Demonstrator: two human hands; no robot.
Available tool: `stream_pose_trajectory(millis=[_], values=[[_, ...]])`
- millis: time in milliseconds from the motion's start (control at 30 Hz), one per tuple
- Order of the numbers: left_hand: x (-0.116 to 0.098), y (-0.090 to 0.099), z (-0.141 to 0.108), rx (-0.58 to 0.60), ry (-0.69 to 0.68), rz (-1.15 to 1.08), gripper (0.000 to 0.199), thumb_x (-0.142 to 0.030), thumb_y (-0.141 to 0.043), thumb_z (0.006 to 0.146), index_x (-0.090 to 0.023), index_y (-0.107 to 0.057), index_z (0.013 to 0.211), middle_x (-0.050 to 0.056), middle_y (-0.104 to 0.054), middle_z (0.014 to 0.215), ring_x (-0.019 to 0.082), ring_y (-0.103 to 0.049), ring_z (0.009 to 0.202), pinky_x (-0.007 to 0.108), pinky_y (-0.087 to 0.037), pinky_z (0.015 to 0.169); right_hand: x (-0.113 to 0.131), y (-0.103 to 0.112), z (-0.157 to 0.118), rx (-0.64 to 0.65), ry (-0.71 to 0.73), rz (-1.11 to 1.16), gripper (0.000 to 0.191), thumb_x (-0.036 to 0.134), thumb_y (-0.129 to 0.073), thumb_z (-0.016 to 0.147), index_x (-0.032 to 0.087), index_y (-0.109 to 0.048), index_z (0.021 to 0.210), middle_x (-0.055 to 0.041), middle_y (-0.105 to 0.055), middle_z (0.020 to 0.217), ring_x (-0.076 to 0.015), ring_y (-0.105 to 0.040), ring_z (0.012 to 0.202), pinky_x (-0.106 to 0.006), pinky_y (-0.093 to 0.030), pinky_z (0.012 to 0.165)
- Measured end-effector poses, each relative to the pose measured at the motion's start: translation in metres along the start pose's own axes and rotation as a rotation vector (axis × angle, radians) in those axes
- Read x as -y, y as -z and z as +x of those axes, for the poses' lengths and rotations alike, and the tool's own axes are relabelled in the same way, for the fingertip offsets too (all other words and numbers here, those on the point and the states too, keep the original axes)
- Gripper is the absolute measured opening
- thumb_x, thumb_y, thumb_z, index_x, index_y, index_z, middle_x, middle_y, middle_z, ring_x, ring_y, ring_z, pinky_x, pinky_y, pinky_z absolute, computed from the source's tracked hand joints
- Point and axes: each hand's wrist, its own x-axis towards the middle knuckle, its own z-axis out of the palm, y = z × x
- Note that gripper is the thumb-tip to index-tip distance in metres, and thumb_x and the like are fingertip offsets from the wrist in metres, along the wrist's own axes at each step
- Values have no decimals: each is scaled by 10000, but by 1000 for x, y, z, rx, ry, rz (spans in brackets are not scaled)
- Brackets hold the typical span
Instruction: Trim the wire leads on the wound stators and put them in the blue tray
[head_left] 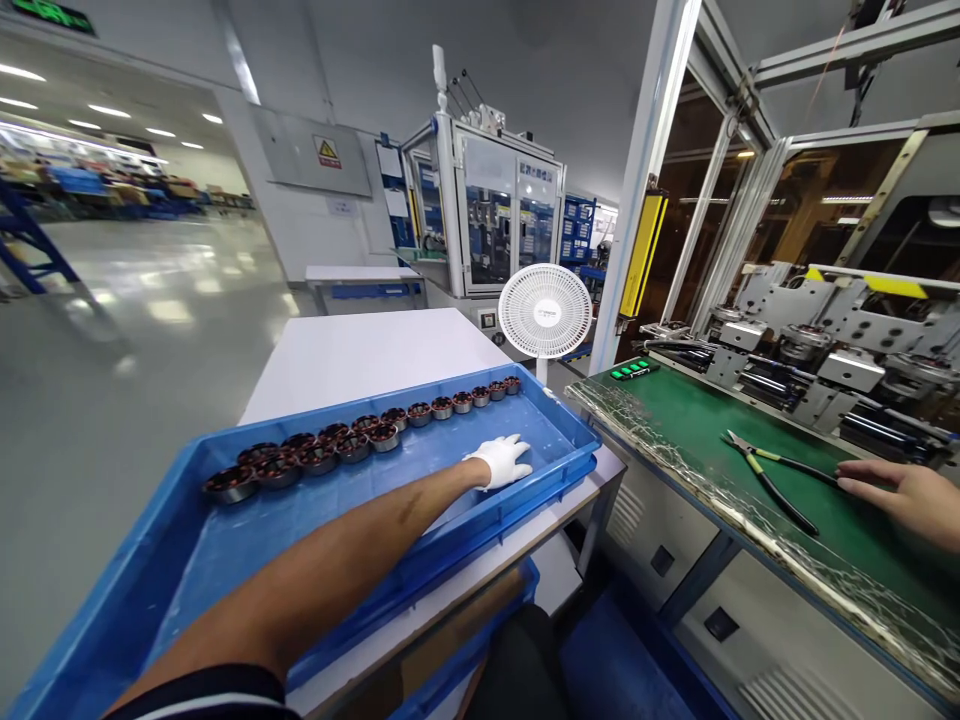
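Note:
My left hand [504,462], in a white glove, is spread over the right part of a blue tray [420,520], with nothing visible in it. Round metal parts with copper-coloured windings [354,446] stand along the tray's far side, two deep toward the left. At the right edge of the view, my bare right hand [904,492] rests over a green mat [705,410]. Its fingertips meet the end of one black handle of the pliers [780,462], which lie with their jaws parted. Whether the fingers grip that handle is unclear.
A white fan [545,312] stands behind the tray's right corner. Machine fixtures [817,350] line the back of the green bench, beside a metal post with a yellow strip [645,255]. Green-lit buttons [634,370] sit on the mat. Wire scraps [675,460] litter the bench's front edge.

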Motion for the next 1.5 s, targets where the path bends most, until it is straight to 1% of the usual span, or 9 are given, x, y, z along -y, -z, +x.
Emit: stream_pose_trajectory(millis=[167, 267, 367, 533, 700, 967, 1233, 1400, 1500], values=[[-2, 3, 0, 30, 4, 37, 681, -534, -456, 896, -180, -494, 1476, 175, -348, 1620, 366, -407, 1443, 487, -362, 1161, -1, -2, 1, 11, 51, -33, 457, 629, -630, 719, 302, -789, 996, -104, -725, 1235, -329, -667, 1148, -420, -517, 940], [-4, 4, 0, 40, -6, 52, 695, -536, -436, 904, -171, -474, 1494, 184, -337, 1622, 352, -394, 1458, 462, -345, 1181, 13, 1, -9, 3, 55, -52, 459, 545, -606, 777, 230, -777, 1065, -117, -727, 1232, -329, -660, 1163, -408, -500, 1001], [-3, 1, 3, 45, -10, 70, 704, -507, -401, 907, -127, -471, 1496, 216, -332, 1615, 374, -384, 1462, 489, -329, 1189, 33, 5, -22, -15, 85, -37, 410, 452, -610, 800, 185, -772, 1066, -113, -731, 1223, -336, -650, 1184, -433, -478, 1072], [13, -14, 20, 31, -24, 97, 753, -567, -344, 891, -136, -488, 1491, 193, -358, 1610, 373, -403, 1452, 496, -335, 1190, 49, 8, -34, -36, 94, -2, 318, 335, -644, 835, 165, -771, 1072, -103, -754, 1161, -297, -691, 1107, -418, -507, 1056], [24, -23, 29, -13, -37, 76, 754, -573, -356, 864, -134, -551, 1446, 196, -409, 1580, 387, -474, 1397, 506, -368, 1170, 50, 8, -38, -51, 88, 20, 272, 280, -666, 842, 164, -775, 1063, -91, -770, 1103, -257, -708, 1053, -375, -524, 1020], [21, -19, 26, -33, -34, 34, 756, -590, -417, 827, -142, -588, 1411, 183, -452, 1555, 395, -476, 1394, 518, -379, 1169, 51, 7, -38, -41, 81, 18, 287, 280, -666, 853, 147, -770, 1085, -98, -766, 1119, -257, -704, 1062, -369, -523, 1021], [12, -11, 17, 71, -30, 181, 747, -533, -296, 911, -107, -467, 1501, 196, -341, 1617, 339, -403, 1459, 434, -311, 1214, 46, 5, -35, -38, 102, 23, 300, 296, -664, 842, 151, -771, 1081, -94, -771, 1107, -248, -717, 1015, -338, -551, 954], [-2, -1, 6, 118, -7, 232, 737, -459, -260, 918, -49, -434, 1505, 211, -325, 1620, 297, -356, 1489, 391, -267, 1242, 42, -1, -30, -77, 119, 17, 260, 311, -675, 809, 197, -800, 1006, -50, -790, 1031, -240, -725, 949, -306, -555, 887], [-6, 3, 2, 154, -4, 324, 742, -480, -266, 896, -115, -425, 1522, 152, -341, 1622, 228, -372, 1482, 336, -283, 1234, 37, -6, -27, -98, 121, 32, 231, 309, -698, 773, 212, -809, 950, -34, -794, 976, -239, -722, 895, -307, -553, 842]])
